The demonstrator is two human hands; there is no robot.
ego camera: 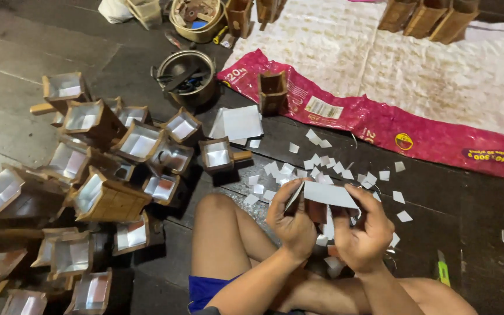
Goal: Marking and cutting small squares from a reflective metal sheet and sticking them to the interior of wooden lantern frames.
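Observation:
I sit on the floor with bare knees in view. My left hand [291,223] and my right hand [361,228] together hold a small brown wooden box [316,211], mostly hidden between the fingers. A white sheet of paper [329,195] lies across the box's top, pinched by both hands. Many small white paper scraps [316,164] lie scattered on the dark floor just beyond my hands.
A heap of wooden boxes lined with white paper [97,175] fills the left. One lined box [218,155] and an unlined one [273,92] stand apart. A metal pot [188,74], a pink-edged white sack [374,70], larger paper sheets [239,122] and a green cutter [442,270] lie around.

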